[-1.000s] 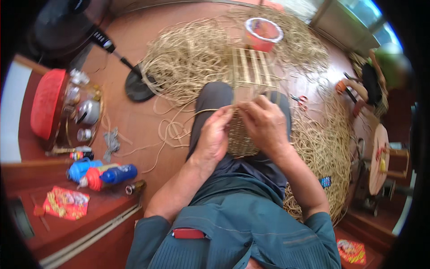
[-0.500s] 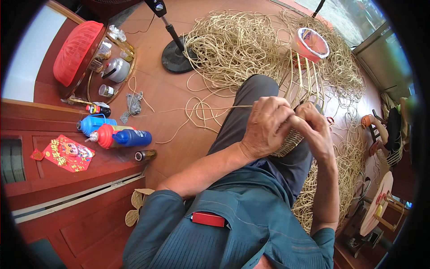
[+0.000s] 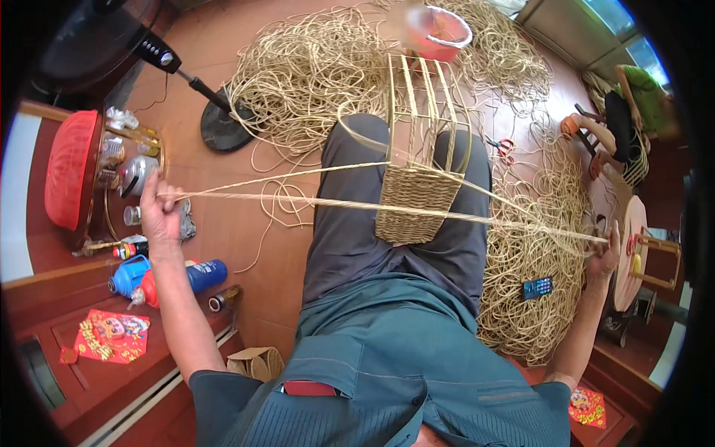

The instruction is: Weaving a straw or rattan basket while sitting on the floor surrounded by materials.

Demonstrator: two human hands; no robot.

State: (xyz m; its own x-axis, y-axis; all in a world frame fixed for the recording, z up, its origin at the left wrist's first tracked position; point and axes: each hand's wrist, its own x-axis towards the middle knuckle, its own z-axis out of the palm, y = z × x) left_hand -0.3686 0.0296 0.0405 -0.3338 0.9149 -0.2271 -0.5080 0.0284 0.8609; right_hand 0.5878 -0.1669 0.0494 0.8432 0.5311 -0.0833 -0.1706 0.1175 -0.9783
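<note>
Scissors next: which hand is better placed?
Right hand, probably: the red-handled scissors lie nearer to it than to the left hand. Both appear to grip cord, so the right would release first.

The cord (image 3: 350,204) is pale straw, the basket (image 3: 415,195) tan, woven-patterned — the trousers (image 3: 346,242) dark grey, the shirt (image 3: 387,350) teal.
</note>
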